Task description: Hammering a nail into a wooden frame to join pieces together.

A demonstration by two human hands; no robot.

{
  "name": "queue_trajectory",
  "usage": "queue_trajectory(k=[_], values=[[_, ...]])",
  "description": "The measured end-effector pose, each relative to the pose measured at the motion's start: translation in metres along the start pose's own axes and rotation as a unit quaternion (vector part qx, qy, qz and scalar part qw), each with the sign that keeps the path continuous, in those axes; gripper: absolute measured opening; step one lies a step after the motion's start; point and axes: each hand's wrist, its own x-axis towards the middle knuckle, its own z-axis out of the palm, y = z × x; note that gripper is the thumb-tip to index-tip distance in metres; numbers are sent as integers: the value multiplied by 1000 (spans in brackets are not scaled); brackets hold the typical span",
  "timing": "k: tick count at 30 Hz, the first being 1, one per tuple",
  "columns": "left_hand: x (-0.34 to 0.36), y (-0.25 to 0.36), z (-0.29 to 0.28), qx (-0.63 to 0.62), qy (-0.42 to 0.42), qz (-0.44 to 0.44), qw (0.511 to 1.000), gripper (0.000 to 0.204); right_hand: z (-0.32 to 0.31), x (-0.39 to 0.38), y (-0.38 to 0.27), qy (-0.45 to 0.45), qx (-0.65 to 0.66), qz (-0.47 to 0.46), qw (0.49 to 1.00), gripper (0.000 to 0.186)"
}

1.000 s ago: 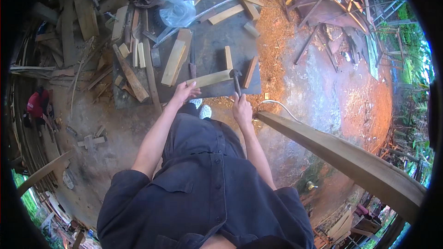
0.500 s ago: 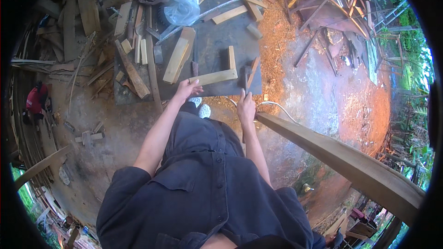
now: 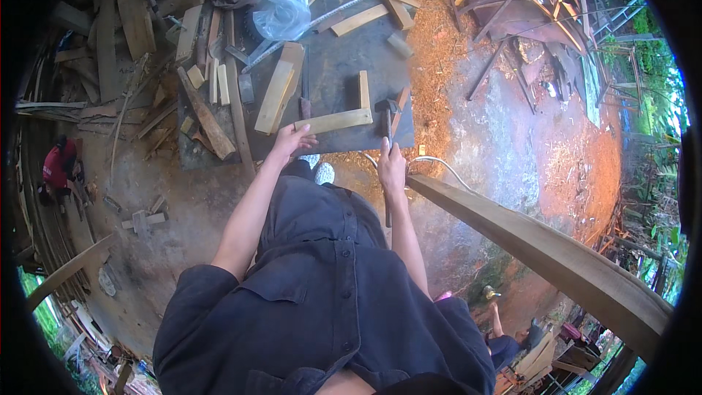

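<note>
Beside the hammer, pale straight batten

dark tbl w/ plastic bag, thick wood blocks nr side of bag, short plank R of bag, pale sticks nr-L

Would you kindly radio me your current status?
Left hand at left end of wooden strip; right hand gripping hammer. Wooden block meets strip's right end. Brown board beside hammer head.
</note>
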Motion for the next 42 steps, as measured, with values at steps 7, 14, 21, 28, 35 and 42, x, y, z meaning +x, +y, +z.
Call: queue_trajectory(k=[7, 14, 21, 28, 35, 42], values=[[7, -1, -11, -63, 40, 35, 997, 34, -6, 1, -16, -13, 12, -42, 999, 55], [11, 5, -8, -72, 43, 43, 996, 34, 8, 9, 16, -63, -71, -58, 994, 52], [20, -3, -18, -62, 40, 61, 995, 36, 19, 1, 2, -17, -36, -42, 998, 53], [21, -4, -18, -75, 43, 67, 994, 30, 21, 4, 18, -45, -122, -16, 991, 55], [20, -1, -17, -74, 57, 71, 993, 32, 15, -4, 0, 9, -36, -41, 998, 52], [28, -4, -6, -62, 54, 94, 992, 33, 13, 2, 8, -44, -167, -23, 985, 54]])
